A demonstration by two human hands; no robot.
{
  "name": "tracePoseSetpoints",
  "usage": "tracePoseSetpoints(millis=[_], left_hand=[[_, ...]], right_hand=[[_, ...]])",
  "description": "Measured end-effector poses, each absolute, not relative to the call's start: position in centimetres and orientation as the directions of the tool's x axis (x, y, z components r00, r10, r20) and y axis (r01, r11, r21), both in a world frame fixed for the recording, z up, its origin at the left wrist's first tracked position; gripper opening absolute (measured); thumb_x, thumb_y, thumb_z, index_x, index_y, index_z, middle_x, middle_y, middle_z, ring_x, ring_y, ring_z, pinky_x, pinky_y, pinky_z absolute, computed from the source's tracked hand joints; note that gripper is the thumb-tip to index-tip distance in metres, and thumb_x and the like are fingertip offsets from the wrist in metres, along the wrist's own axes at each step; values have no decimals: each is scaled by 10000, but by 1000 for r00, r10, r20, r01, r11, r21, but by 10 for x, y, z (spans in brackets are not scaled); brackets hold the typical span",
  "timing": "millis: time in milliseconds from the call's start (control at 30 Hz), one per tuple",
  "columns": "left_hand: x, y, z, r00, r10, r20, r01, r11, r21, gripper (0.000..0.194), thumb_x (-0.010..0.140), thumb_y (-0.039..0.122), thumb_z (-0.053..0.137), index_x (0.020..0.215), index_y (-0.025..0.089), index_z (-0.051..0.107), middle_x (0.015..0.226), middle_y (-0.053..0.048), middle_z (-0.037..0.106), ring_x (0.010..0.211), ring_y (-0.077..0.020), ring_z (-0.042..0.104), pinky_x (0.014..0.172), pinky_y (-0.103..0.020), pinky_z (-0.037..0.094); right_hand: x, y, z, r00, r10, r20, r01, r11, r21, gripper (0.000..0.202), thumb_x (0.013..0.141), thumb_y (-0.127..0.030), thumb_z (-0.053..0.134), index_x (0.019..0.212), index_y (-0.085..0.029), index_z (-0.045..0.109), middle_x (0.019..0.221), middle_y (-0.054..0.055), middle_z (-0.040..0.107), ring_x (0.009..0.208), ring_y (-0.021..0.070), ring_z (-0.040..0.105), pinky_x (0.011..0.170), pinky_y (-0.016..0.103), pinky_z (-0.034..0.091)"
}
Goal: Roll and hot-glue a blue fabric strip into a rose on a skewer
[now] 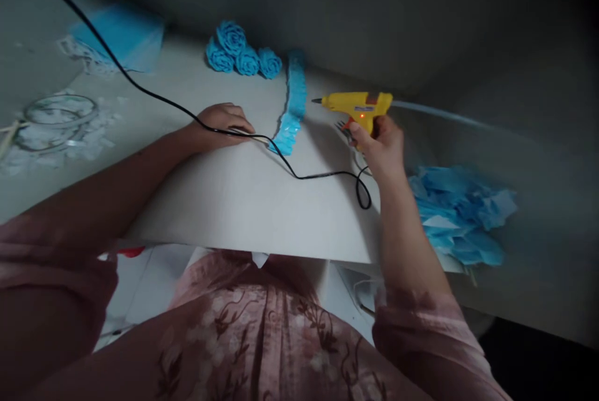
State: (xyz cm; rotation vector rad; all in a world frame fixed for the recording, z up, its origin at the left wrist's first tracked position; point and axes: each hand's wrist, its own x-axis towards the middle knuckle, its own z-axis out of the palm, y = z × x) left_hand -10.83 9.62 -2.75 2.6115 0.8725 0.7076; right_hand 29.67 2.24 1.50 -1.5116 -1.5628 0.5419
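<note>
My right hand is wrapped round the handle of a yellow hot glue gun, held above the table with its nozzle pointing left. A clear glue stick juts from its back, and a small orange light glows on its side. My left hand rests at the table with fingers closed on a thin pale stick. The stick's far end meets the lower end of a ruffled blue crepe paper strip, which lies lengthwise away from me. The gun's black cord crosses in front of my left hand's fingers.
Several rolled blue paper flowers sit at the back of the white table. Flat blue sheets lie at the back left, near a ring-shaped clear container among white scraps. Crumpled blue paper is heaped at the right edge.
</note>
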Motion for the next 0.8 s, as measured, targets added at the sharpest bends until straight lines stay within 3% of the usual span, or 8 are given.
tracePoseSetpoints(millis=[200, 367, 600, 800], left_hand=[[-108, 102, -36, 685, 619, 384, 460, -776, 431, 295, 970, 449, 724, 1090, 256, 913, 1052, -81, 856, 988, -252, 768, 957, -371, 571], [-108, 103, -39, 684, 604, 409, 460, -792, 400, 286, 997, 433, 722, 1101, 260, 925, 1025, -91, 856, 994, -253, 757, 908, -351, 554], [-110, 101, -37, 681, 630, 373, 487, -771, 411, 341, 1009, 502, 708, 1120, 254, 914, 1071, -92, 852, 1034, -269, 756, 970, -370, 554], [-113, 96, -31, 674, 671, 308, 516, -727, 454, 461, 1010, 623, 677, 1157, 251, 905, 1132, -99, 842, 1089, -292, 749, 1024, -374, 551]], right_hand=[[283, 12, 22, 101, 967, 236, 409, 176, -895, 452, 826, -627, 898, 1092, -306, 724, 1169, 128, 865, 847, 288, 831, 520, 367, 586], [271, 3, 37, 153, 974, 169, 307, 115, -945, 389, 723, -544, 965, 902, -260, 769, 1056, 121, 886, 679, 209, 758, 447, 302, 505], [261, -4, 38, 8, 999, -41, 192, -42, -981, 481, 736, -645, 943, 1006, -306, 734, 1111, 66, 888, 762, 216, 773, 446, 275, 476], [253, -4, 28, -76, 989, -130, 134, -119, -984, 528, 723, -641, 975, 1040, -302, 724, 1099, 73, 868, 804, 212, 766, 444, 276, 492]])
